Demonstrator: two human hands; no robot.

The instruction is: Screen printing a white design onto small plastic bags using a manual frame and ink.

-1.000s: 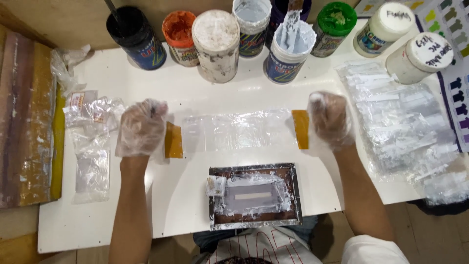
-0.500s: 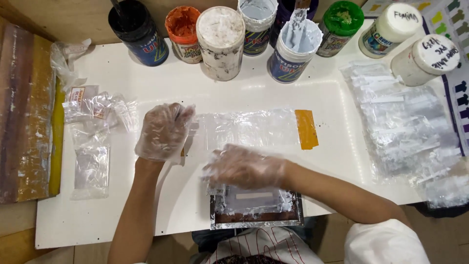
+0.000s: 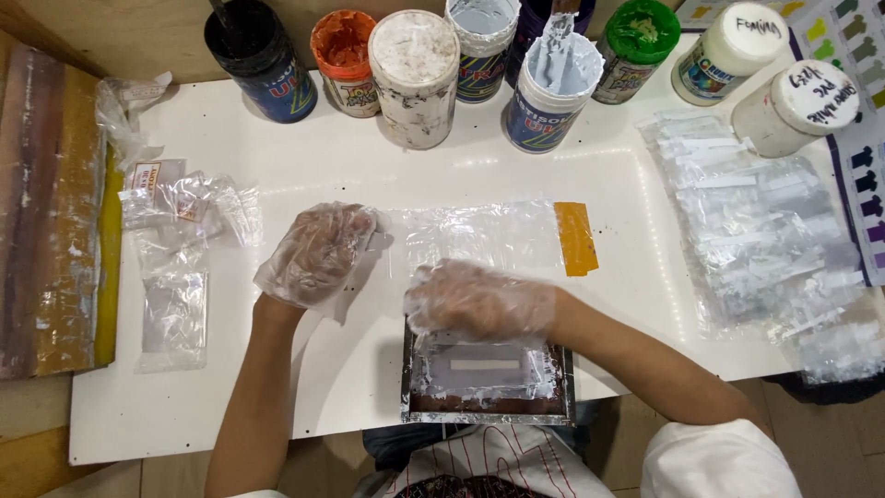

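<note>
A clear plastic bag (image 3: 479, 235) lies flat on the white table (image 3: 323, 397), with an orange tape strip (image 3: 576, 238) at its right end. My left hand (image 3: 313, 254), in a thin clear glove, rests palm down on the bag's left end and covers that edge. My right hand (image 3: 479, 300), also gloved, curls over the far edge of a small metal-rimmed printing frame (image 3: 489, 383) at the table's near edge. The frame's mesh is smeared with whitish-grey ink around a pale rectangular slot.
Several paint jars stand along the back: black (image 3: 258, 55), orange (image 3: 343, 55), a white-lidded one (image 3: 413, 74), an open grey one (image 3: 553, 83) and green (image 3: 636, 41). A heap of clear bags (image 3: 765, 231) lies right; a few bags (image 3: 175, 240) lie left beside a stained board (image 3: 46, 212).
My right hand left the bag's right tape strip and swung down and left onto the frame's far edge. My left hand slid slightly right along the bag's left end.
</note>
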